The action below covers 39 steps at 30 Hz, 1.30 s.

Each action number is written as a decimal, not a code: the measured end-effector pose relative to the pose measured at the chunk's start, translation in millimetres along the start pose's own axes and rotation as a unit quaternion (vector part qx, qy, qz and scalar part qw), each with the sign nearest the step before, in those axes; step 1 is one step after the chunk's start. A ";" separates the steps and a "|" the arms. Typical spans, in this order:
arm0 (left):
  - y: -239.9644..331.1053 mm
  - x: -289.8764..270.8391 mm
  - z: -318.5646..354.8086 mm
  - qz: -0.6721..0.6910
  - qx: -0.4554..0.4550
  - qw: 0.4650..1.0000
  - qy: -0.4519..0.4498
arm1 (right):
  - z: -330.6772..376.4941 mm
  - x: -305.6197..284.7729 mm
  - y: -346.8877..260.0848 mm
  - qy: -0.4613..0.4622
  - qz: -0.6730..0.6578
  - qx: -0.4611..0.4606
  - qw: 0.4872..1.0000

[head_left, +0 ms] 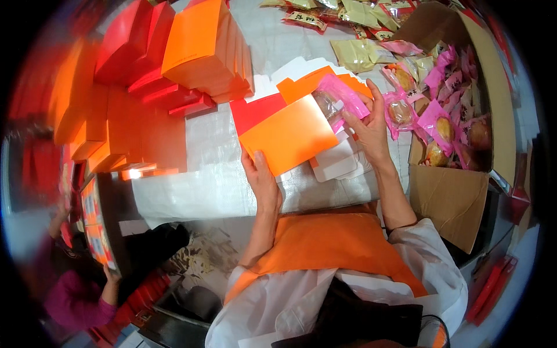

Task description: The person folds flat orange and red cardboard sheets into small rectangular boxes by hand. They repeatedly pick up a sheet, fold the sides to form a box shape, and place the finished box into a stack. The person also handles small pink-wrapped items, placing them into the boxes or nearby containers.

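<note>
My left hand (261, 177) is closed on the near left corner of an orange paper box (288, 137), thumb on top. The box lies tilted above the table, its far right end beside my right hand (372, 130). That hand pinches a pink-edged, clear-fronted pastry packet (349, 98) at the box's end; whether part of the packet is inside cannot be seen. Under and behind the box lie flat red cardboard (255, 113) and white and orange carton pieces (342, 155), partly hidden.
Orange boxes (200, 43) and red boxes (125, 49) stand stacked at the left. An open brown carton (449, 197) at the right holds pink-wrapped pastries (438, 124). More packets (357, 55) lie at the back. A co-worker in a purple sleeve (78, 301) holds a patterned tray (96, 226) at lower left.
</note>
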State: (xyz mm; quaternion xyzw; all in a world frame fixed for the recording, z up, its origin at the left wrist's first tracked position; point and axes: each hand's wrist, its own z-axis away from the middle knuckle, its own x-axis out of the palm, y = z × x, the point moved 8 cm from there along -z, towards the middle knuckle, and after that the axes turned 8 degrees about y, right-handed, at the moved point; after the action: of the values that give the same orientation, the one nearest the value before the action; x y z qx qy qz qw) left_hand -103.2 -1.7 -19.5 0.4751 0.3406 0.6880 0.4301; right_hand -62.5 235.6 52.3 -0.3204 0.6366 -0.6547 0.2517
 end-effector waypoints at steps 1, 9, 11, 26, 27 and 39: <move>0.8 2.2 0.7 0.003 0.005 1.000 -0.009 | 1.5 -0.9 -6.4 0.005 0.019 -0.011 1.000; -1.7 4.1 1.1 0.050 0.014 0.999 -0.010 | 13.4 1.0 -5.4 -0.124 0.127 -0.037 0.983; -3.3 6.1 3.9 0.068 0.006 0.998 -0.015 | 21.0 -2.0 -9.5 -0.084 0.117 -0.043 0.989; -6.5 15.9 51.9 -0.164 0.079 0.959 -0.216 | 43.4 -5.5 12.2 -0.270 0.144 -0.015 0.952; -3.9 24.9 53.0 -0.215 0.091 0.939 -0.254 | 52.7 1.4 12.4 -0.319 0.181 -0.051 0.929; -15.1 29.9 26.7 -0.125 -0.142 0.957 -0.222 | 80.4 15.2 29.4 -0.353 0.063 0.045 0.932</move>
State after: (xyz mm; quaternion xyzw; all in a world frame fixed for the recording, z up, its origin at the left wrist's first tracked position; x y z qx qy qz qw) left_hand -79.3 33.3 -13.5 0.5037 0.1920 0.5472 0.6403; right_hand -15.5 168.5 23.3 -0.4783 0.4955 -0.5101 0.5154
